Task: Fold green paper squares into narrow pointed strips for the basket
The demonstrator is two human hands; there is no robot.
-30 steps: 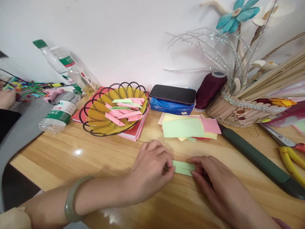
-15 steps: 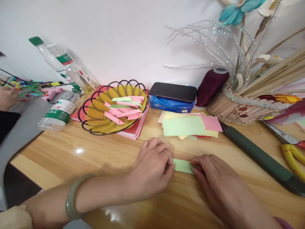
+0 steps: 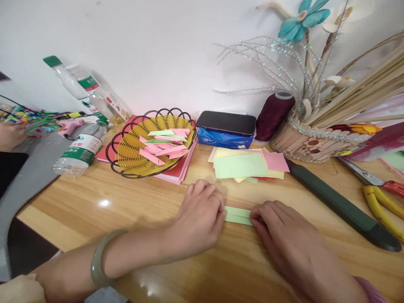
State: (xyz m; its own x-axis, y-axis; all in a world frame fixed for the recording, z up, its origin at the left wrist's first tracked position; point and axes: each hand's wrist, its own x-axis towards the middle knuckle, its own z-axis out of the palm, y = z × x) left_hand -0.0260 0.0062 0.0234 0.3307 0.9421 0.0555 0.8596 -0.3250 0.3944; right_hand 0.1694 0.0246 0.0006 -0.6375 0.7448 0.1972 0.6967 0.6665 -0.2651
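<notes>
A narrow strip of folded light green paper (image 3: pixel 238 215) lies low over the wooden table, with a crease line running along its length. My left hand (image 3: pixel 202 214) pinches its left end, and my right hand (image 3: pixel 280 227) pinches the right end. Both sets of fingertips hide the strip's ends. Just beyond my hands is a stack of loose paper pieces (image 3: pixel 241 165) in green, yellow and pink. Folded pink and green paper pieces (image 3: pixel 166 145) lie in a yellow woven basket (image 3: pixel 132 143) further left.
A phone (image 3: pixel 226 122) rests on a blue tissue pack (image 3: pixel 224 138) beside a dark red thread spool (image 3: pixel 274 115). To the right are a dark green long-handled tool (image 3: pixel 341 206), scissors (image 3: pixel 362 172) and yellow-handled pliers (image 3: pixel 378 210). Bottles (image 3: pixel 82 149) and another person's hand (image 3: pixel 11 135) are at left.
The whole view has shifted slightly. Both hands still pinch the green strip's ends, and its fold looks much the same.
</notes>
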